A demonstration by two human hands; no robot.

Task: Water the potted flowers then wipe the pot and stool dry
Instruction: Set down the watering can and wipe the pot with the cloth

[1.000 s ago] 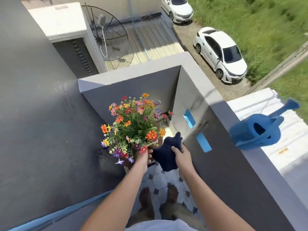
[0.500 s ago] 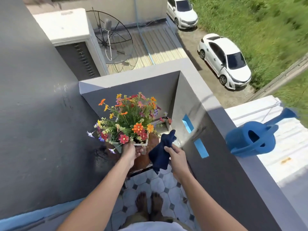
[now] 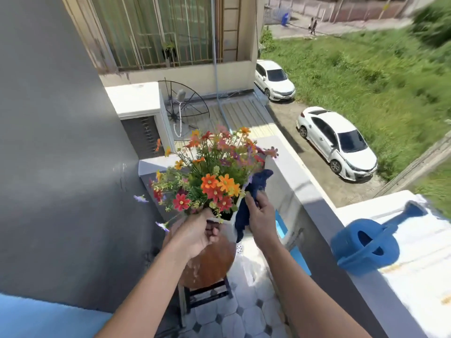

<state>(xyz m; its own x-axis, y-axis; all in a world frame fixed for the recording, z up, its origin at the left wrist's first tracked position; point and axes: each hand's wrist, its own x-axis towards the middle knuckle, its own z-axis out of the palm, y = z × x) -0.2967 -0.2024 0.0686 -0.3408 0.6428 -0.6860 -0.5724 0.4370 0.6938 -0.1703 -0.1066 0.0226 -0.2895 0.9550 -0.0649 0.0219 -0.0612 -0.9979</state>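
Note:
My left hand (image 3: pixel 199 231) grips the rim of a white pot (image 3: pixel 228 230) full of orange, red and pink flowers (image 3: pixel 214 176), held up above the stool. My right hand (image 3: pixel 260 213) holds a dark blue cloth (image 3: pixel 255 191) pressed against the pot's right side. Below them stands a round brown wooden stool (image 3: pixel 210 264) with pale wet marks on its seat. A blue watering can (image 3: pixel 366 246) rests on the ledge to the right.
A grey wall (image 3: pixel 61 154) runs close on the left, and a low parapet (image 3: pixel 324 215) on the right. The floor is pale tile (image 3: pixel 244 318). Beyond the parapet are a roof, a satellite dish (image 3: pixel 185 106) and two white cars (image 3: pixel 336 142) far below.
The pot has been lifted off the stool and raised toward me, uncovering the seat. My right hand followed with the cloth against the pot. The view has tilted upward.

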